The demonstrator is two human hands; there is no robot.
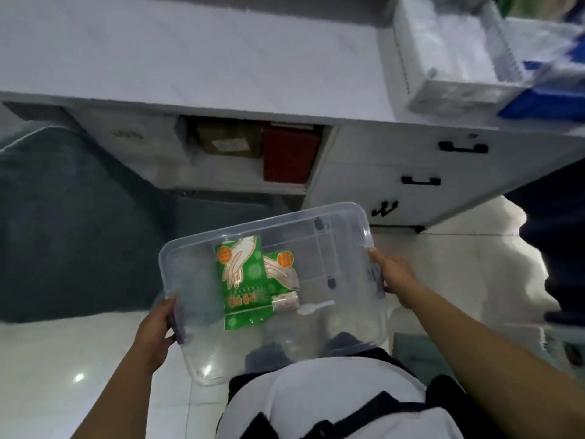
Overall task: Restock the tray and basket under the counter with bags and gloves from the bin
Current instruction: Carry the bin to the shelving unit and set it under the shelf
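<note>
1. Clear plastic bin (pixel 345 236), held in the air in front of my body, close to level so nothing slides out. It sits below the edge of the white counter (pixel 190 58), facing the open shelf (pixel 240 185) beneath it.
2. My left hand (pixel 156 327) grips the bin's near left end; the fingers are curled and pressed together around the rim by its purple latch (pixel 180 324).
3. My right hand (pixel 395 274) grips the opposite end the same way, fingers wrapped tight over the rim. One hand at each end keeps the load balanced.
4. Two green glove packs (pixel 240 280) lie flat on the bin floor, one overlapping the other, left of centre. Just beside them rest a small roll (pixel 285 301), perhaps of bags, and a white plastic spoon (pixel 316 307). The rest of the bin is bare.
5. On the shelf stand a brown box (pixel 228 141) and a red box (pixel 289 153), side by side. I cannot make out the tray or basket from this angle.
6. On the counter at the far right sits a white basket (pixel 449 52) of blurred clear items.
7. I judge the restocking has not begun: the supplies are all in the bin.
</note>
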